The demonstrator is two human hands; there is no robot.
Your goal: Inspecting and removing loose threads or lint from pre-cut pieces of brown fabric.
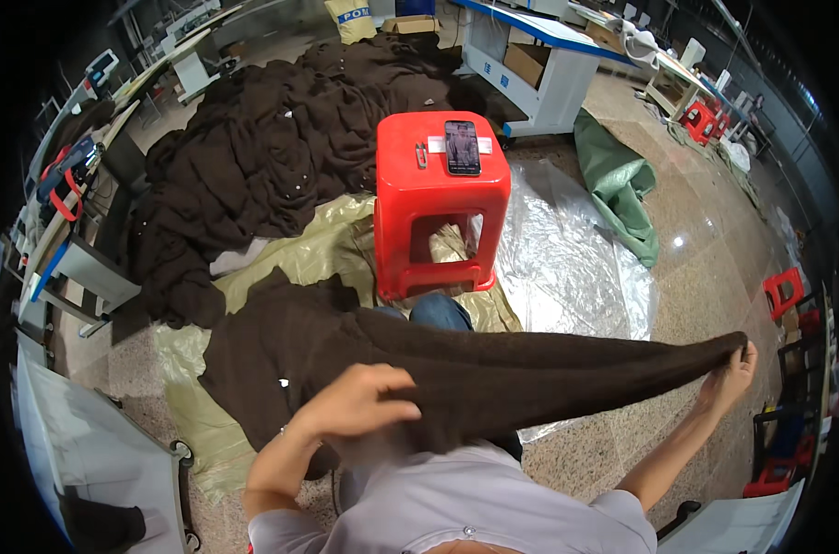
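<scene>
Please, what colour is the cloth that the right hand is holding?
The cloth is dark brown; it shows in the head view, the only one here.

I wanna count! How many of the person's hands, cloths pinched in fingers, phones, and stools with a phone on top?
Hands: 2, left hand and right hand
Pinched brown cloth: 1
Phone: 1
Red stool under it: 1
Total: 5
</scene>
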